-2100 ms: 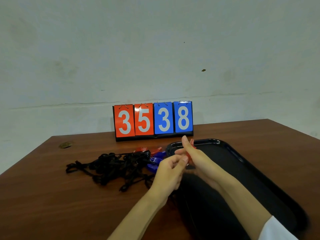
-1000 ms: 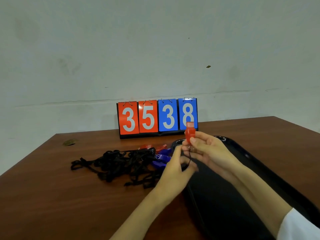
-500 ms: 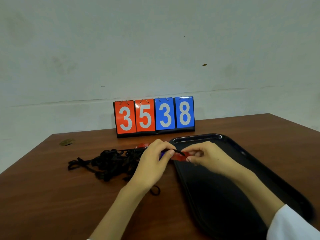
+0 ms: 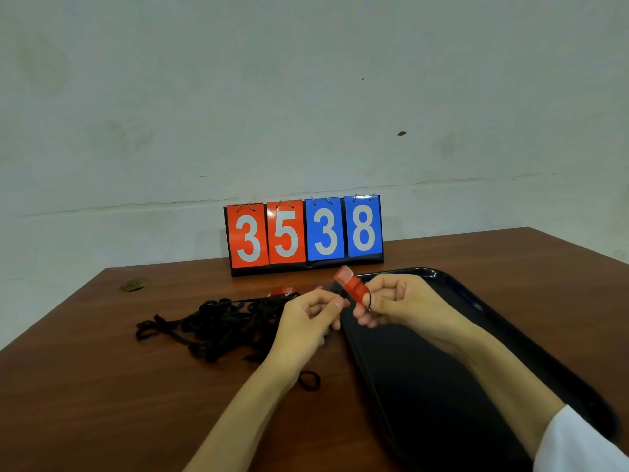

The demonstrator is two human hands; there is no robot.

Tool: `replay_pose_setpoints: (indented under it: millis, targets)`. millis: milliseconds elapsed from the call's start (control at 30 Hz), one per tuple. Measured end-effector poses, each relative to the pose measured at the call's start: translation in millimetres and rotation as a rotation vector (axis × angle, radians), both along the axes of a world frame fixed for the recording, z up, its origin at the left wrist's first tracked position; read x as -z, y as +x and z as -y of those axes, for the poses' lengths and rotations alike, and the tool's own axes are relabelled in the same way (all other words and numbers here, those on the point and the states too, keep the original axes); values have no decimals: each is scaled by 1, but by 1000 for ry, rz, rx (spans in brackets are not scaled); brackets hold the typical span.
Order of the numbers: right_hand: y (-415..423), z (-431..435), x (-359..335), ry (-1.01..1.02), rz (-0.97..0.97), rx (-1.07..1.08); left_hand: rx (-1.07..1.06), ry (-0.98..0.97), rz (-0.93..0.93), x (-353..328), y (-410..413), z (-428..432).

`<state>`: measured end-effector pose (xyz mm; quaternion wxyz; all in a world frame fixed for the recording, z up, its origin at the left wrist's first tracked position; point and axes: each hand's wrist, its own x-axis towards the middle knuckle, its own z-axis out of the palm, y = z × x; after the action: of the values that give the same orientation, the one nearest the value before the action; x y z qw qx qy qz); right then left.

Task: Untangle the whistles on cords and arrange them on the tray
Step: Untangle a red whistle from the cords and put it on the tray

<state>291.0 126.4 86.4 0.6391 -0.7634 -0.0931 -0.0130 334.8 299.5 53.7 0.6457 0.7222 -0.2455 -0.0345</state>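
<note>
Head view: our right hand [image 4: 401,303] pinches a red whistle [image 4: 352,287] above the black tray's [image 4: 483,311] far-left corner; our left hand [image 4: 308,321] nips its cord beside tangled black cords [image 4: 218,323]; the tray's interior lies bare.

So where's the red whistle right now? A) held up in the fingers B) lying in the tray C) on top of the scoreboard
A: the right hand pinches the red whistle in the air above the tray edge, with the left hand beside it.
</note>
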Motion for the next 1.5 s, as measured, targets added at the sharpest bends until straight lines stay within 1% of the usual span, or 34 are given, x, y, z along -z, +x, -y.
replay_pose_setpoints:
  millis: [100, 167, 300, 400, 467, 567, 667, 733, 867, 1033, 1133, 1367, 1433, 1500]
  targets:
    - [5, -1, 5, 28, 46, 138, 44, 15, -2, 2, -5, 5]
    - [7, -2, 9, -36, 85, 242, 50, 52, 20, 4, -8, 8]
    - [11, -4, 17, -299, 149, 463, -11, 147, 62, 7, -6, 10]
    - [11, -4, 22, -578, 196, 563, -32, 184, 116, 7, -7, 11]
    - [10, -4, 22, -711, 219, 575, -37, 220, 172, 7, -8, 10]
    - [9, -4, 22, -862, 243, 532, -7, 266, 258, 5, -9, 8]
    - [9, -3, 23, -941, 245, 427, -2, 259, 300, 1, -9, 4]
    - [9, -2, 22, -932, 228, 340, -37, 252, 343, -1, -5, 1]
    - [10, -5, 22, -835, 182, 179, -87, 274, 387, 0, 3, -6]
    - [6, -10, 18, -567, 36, 24, -42, 286, 309, -2, 13, -12]
    - [3, -10, 13, -493, -55, -111, 1, 337, 270, -2, 15, -14]
    - [-3, -9, 3, -372, -127, -235, 127, 341, 74, -6, 10, -18]
    - [-4, -8, -1, -303, -113, -213, 193, 245, -59, -6, 7, -16]
    - [-6, -6, -4, -210, -74, -155, 231, 140, -142, -7, 5, -14]
